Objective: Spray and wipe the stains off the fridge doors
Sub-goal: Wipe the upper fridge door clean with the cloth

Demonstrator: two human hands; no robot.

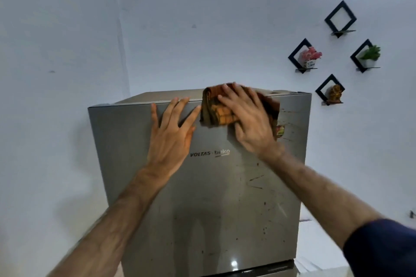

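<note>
The grey steel upper fridge door (202,198) fills the middle of the head view, with dark streaks and specks on its right half. My right hand (247,119) lies flat with spread fingers on a folded brown and orange checked cloth (216,112), pressing it against the door's top edge. My left hand (173,132) rests flat on the door to the cloth's left, its fingertips at the top rim. A small round sticker (280,131) shows just right of my right hand. No spray bottle is in view.
White walls stand behind and to the left of the fridge. On the right wall hang black diamond shelves (340,18) with a pink flower pot (310,57), a green plant (371,53) and a small figurine (334,92). The gap to the lower door (258,271) runs along the bottom.
</note>
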